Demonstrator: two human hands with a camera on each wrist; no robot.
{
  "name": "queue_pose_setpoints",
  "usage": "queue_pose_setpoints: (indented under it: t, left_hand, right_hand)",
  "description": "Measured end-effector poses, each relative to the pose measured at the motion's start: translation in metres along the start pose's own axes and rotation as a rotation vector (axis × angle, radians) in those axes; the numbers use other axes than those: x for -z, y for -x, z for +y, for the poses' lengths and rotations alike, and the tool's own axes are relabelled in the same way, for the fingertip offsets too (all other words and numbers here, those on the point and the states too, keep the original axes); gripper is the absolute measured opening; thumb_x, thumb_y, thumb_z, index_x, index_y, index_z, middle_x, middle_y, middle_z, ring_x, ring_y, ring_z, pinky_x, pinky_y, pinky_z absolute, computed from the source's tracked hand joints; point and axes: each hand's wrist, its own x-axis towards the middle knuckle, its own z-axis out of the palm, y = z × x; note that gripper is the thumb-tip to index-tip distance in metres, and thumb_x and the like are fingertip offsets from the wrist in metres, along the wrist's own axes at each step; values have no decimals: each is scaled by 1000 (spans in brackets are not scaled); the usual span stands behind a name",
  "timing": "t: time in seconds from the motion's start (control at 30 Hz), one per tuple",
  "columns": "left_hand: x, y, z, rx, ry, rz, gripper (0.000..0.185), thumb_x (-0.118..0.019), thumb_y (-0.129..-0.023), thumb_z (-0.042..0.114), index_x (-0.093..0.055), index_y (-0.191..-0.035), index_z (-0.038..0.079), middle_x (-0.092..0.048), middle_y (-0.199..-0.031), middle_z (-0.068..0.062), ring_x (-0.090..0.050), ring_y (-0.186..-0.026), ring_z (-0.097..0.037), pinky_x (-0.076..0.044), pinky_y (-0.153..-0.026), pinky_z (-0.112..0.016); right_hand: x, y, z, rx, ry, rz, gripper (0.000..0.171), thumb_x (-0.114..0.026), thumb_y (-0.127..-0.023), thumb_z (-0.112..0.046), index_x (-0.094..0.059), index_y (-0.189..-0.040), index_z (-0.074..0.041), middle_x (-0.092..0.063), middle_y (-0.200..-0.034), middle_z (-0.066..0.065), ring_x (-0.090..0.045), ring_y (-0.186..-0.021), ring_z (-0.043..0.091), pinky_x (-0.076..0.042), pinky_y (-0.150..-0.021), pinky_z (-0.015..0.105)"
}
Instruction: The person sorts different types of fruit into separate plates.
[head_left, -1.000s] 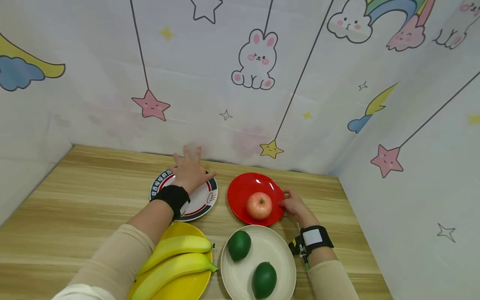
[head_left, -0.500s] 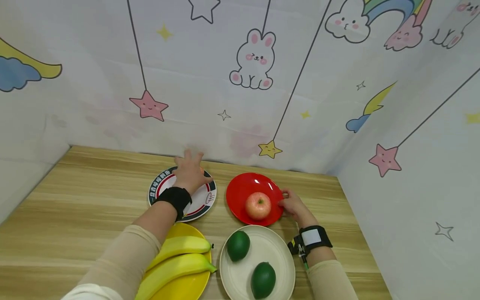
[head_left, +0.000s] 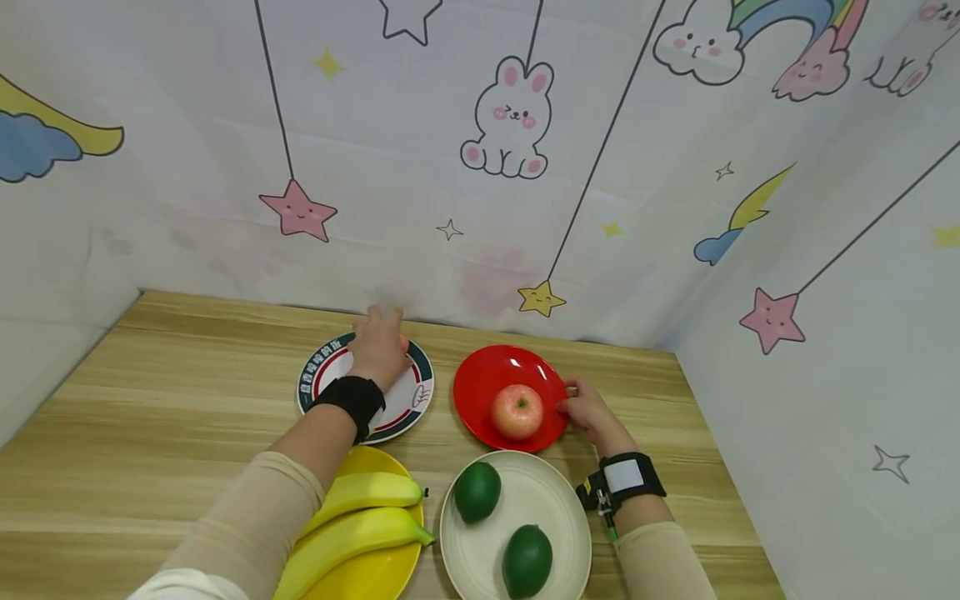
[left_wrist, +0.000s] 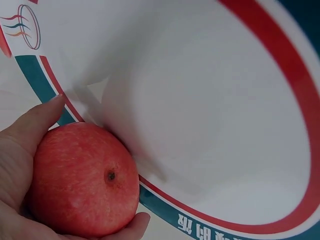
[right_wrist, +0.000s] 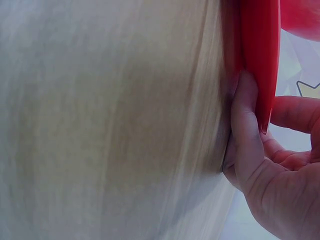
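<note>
While left hand (head_left: 380, 350) cups a red apple (left_wrist: 82, 180) over the striped plate (head_left: 415, 393), centre frame, right hand (head_left: 590, 412) pinches the red plate (head_left: 480, 379) rim, holding 1 apple (head_left: 517, 412).

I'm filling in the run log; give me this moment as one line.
left hand: grips apple over patterned plate | right hand: pinches red plate rim | second apple: on red plate

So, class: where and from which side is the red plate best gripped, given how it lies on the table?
Take the red plate by its thin right rim, from the right: thumb over the edge, fingers beneath, as the right hand pinches it now. The apple fills the near middle, so a central grip is blocked.
</note>
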Motion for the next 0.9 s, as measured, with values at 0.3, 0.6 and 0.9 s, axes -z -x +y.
queue_pose_setpoints:
  t: [0.3, 0.6, 0.9]
  left_hand:
    - [0, -1, 0, 0, -33, -34, 54, -84, -84, 5, -59, -130, -6, -50, -126, -30, -49, -120, -54, -51, -94, -70]
    - [1, -3, -5, -45, -47, -34, 61, -91, -79, 7, -61, -130, -6, -52, -124, -28, -50, -118, -53, -52, -93, -68]
    - [5, -4, -13, -64, -13, -51, 66, -93, -79, 11, -60, -132, -6, -53, -125, -27, -52, -116, -50, -54, -91, -61]
  right_hand:
    - [1, 1, 1, 2, 7, 6, 51, -55, -94, 12, -43, -143, 9, -56, -125, 26, -62, -98, 30, -56, -72, 27]
    - [1, 1, 2, 3, 12, 7, 50, -55, -94, 12, -44, -142, 9, -55, -126, 27, -61, -101, 31, -56, -74, 27]
    - [1, -1, 1, 21, 10, 3, 49, -55, -94, 11, -43, -141, 10, -55, -127, 28, -62, -99, 30, -54, -72, 26]
